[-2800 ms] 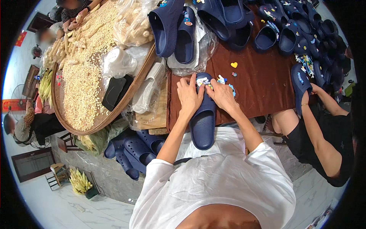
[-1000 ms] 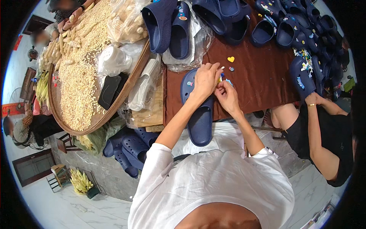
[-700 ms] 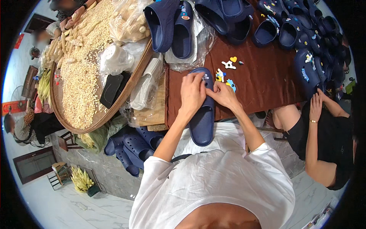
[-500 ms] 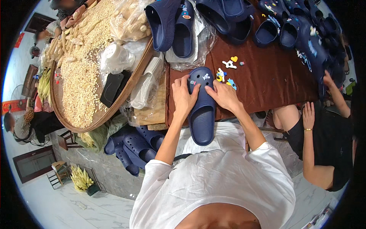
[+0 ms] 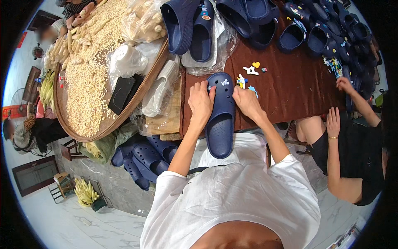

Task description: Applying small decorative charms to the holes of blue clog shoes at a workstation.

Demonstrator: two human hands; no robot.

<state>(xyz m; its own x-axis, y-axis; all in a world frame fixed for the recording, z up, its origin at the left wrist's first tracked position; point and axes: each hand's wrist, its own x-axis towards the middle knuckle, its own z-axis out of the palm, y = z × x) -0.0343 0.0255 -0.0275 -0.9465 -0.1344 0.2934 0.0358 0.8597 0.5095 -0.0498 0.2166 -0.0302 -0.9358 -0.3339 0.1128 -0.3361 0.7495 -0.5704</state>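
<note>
A navy blue clog lies sole down with its toe on the table edge and its heel toward my white shirt. A small white charm sits in a hole on its toe. My left hand grips the toe's left side, its thumb over a small round charm that it partly hides. My right hand is closed with curled fingers at the toe's right edge; its fingertips are partly hidden. Just beyond it lie a yellow-and-white charm and a blue charm.
More loose charms lie on the brown cloth. Several navy clogs stand along the far side. At left is a round tray of corn kernels with a black phone. A co-worker's hand reaches near a charm pile at right.
My right hand has shifted right, its thumb coming off the clog's top to its edge. My left thumb has slid left over the round charm. The co-worker's raised hand has moved left.
</note>
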